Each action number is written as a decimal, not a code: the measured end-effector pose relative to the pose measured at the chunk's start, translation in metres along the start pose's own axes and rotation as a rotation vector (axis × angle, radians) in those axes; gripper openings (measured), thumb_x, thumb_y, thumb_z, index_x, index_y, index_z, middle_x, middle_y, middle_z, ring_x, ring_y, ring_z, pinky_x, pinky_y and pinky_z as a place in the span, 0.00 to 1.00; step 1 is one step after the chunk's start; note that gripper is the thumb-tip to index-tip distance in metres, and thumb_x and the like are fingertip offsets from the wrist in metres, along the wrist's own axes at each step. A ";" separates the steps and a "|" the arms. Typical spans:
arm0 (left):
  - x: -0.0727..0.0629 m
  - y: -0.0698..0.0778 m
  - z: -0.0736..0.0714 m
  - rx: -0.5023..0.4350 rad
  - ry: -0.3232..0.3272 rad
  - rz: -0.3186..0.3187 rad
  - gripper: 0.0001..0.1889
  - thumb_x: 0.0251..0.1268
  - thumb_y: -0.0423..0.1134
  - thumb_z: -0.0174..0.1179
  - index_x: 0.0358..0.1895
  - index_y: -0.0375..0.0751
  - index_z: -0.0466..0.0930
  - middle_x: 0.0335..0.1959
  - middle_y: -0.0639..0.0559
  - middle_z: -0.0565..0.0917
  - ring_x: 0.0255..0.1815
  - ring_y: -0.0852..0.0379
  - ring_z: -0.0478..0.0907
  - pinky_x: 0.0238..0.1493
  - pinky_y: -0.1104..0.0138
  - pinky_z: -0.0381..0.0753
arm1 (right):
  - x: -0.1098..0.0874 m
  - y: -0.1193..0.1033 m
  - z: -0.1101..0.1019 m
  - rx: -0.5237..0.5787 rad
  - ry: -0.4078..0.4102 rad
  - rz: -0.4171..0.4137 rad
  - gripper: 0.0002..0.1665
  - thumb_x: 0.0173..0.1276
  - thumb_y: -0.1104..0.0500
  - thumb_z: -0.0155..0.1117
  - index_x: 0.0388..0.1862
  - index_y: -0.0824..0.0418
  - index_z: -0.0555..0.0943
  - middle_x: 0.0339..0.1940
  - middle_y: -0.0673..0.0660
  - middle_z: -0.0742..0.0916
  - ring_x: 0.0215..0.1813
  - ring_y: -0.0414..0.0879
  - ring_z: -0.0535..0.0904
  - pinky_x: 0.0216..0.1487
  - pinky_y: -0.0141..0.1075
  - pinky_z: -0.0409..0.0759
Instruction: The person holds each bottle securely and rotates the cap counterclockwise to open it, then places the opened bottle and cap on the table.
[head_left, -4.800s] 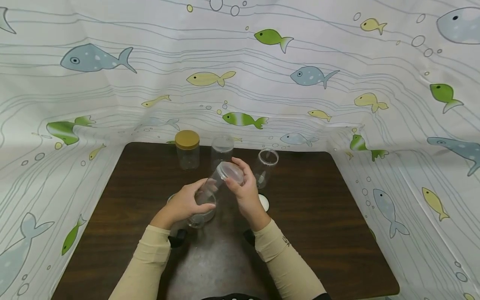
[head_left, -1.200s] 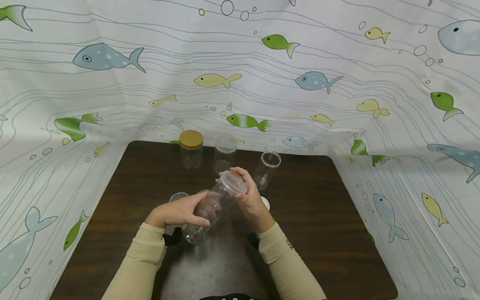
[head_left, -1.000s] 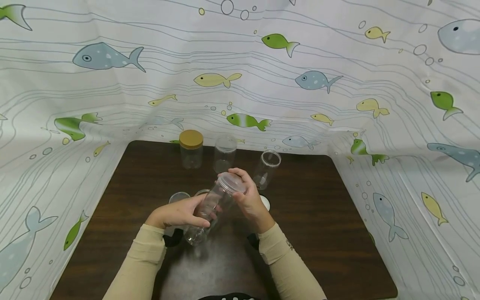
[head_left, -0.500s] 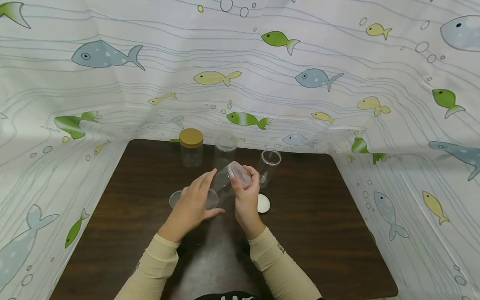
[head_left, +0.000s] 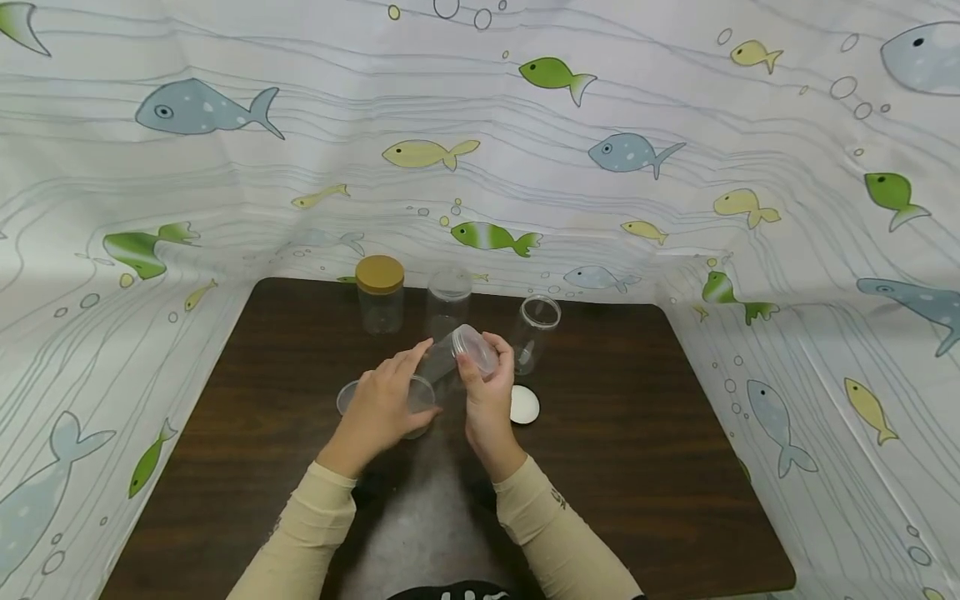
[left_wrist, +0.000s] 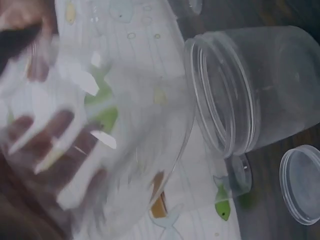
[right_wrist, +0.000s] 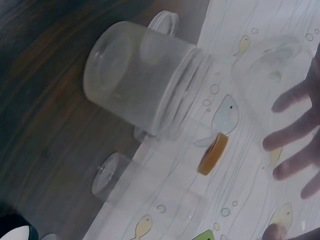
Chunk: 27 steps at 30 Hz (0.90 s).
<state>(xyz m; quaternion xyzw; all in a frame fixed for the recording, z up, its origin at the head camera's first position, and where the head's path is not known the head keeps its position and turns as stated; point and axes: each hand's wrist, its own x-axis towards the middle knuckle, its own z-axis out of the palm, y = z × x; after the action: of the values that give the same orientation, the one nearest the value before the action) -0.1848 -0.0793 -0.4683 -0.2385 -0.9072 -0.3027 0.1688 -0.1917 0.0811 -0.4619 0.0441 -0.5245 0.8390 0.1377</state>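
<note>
Both hands hold a clear jar, tilted above the table, its translucent lid facing up and right. My right hand grips the lid end, thumb on the lid's near side and fingers round its far side. My left hand is wrapped round the jar's lower end, hiding much of it. In the left wrist view, fingers show through the jar's clear wall. Below the hands stands a wide open jar, its rim partly behind the left hand in the head view.
A clear lid lies left of the wide jar. Farther back stand a jar with a gold lid, a clear-lidded jar and a tall open jar. A white disc lies right of the right hand. Fish-printed sheeting surrounds the table.
The held jar's lower end has come up from near the body, and the jar has swung over the wide jar. My left hand has turned and moved forward with it; the right hand keeps the lid.
</note>
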 end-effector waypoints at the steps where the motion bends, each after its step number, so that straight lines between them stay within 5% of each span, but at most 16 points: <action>1: 0.001 -0.001 -0.002 -0.055 -0.038 -0.011 0.55 0.40 0.46 0.85 0.76 0.43 0.63 0.60 0.43 0.81 0.53 0.43 0.81 0.46 0.46 0.80 | 0.001 0.000 -0.001 0.005 -0.016 0.000 0.48 0.57 0.44 0.81 0.64 0.65 0.65 0.60 0.61 0.76 0.59 0.51 0.73 0.56 0.35 0.76; 5: 0.003 -0.010 -0.007 -0.273 -0.199 -0.083 0.52 0.46 0.45 0.82 0.76 0.43 0.62 0.60 0.46 0.81 0.53 0.48 0.81 0.51 0.51 0.81 | 0.003 0.000 -0.007 0.007 -0.090 0.024 0.47 0.56 0.42 0.81 0.63 0.65 0.67 0.60 0.60 0.77 0.60 0.50 0.74 0.56 0.34 0.77; 11: 0.003 -0.022 -0.014 -0.458 -0.402 -0.160 0.51 0.54 0.50 0.77 0.78 0.39 0.57 0.63 0.42 0.78 0.55 0.48 0.79 0.53 0.51 0.80 | 0.005 -0.002 -0.013 -0.035 -0.178 0.087 0.50 0.55 0.38 0.80 0.63 0.65 0.68 0.62 0.59 0.76 0.60 0.50 0.73 0.55 0.34 0.76; 16: 0.001 -0.031 -0.018 -0.826 -0.594 -0.212 0.45 0.62 0.39 0.72 0.78 0.41 0.55 0.66 0.39 0.74 0.60 0.43 0.79 0.53 0.55 0.82 | 0.008 -0.002 -0.017 -0.038 -0.271 0.126 0.52 0.49 0.31 0.79 0.61 0.62 0.70 0.59 0.56 0.77 0.58 0.49 0.74 0.54 0.33 0.77; 20: -0.001 -0.036 -0.016 -1.085 -0.721 -0.193 0.41 0.66 0.29 0.65 0.79 0.39 0.52 0.69 0.34 0.71 0.61 0.38 0.77 0.54 0.56 0.82 | 0.011 -0.003 -0.022 0.013 -0.374 0.126 0.49 0.48 0.30 0.79 0.60 0.57 0.73 0.58 0.55 0.79 0.57 0.47 0.77 0.55 0.34 0.78; 24: -0.002 -0.040 -0.011 -1.164 -0.771 -0.137 0.39 0.70 0.29 0.61 0.80 0.38 0.51 0.70 0.29 0.68 0.63 0.32 0.74 0.56 0.55 0.80 | 0.013 -0.001 -0.025 0.006 -0.399 0.119 0.50 0.49 0.31 0.78 0.60 0.61 0.74 0.56 0.55 0.81 0.55 0.47 0.79 0.52 0.33 0.79; 27: -0.001 -0.040 -0.009 -1.098 -0.767 -0.154 0.40 0.72 0.33 0.62 0.80 0.38 0.49 0.71 0.30 0.67 0.65 0.31 0.72 0.58 0.53 0.80 | 0.014 0.002 -0.027 -0.041 -0.344 0.111 0.57 0.49 0.30 0.78 0.61 0.72 0.71 0.55 0.56 0.81 0.54 0.47 0.78 0.50 0.32 0.79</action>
<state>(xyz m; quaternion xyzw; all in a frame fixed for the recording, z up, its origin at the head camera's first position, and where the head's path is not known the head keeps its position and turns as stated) -0.2034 -0.1138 -0.4805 -0.3151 -0.6316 -0.6251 -0.3333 -0.2038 0.1067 -0.4723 0.1552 -0.5590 0.8145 0.0005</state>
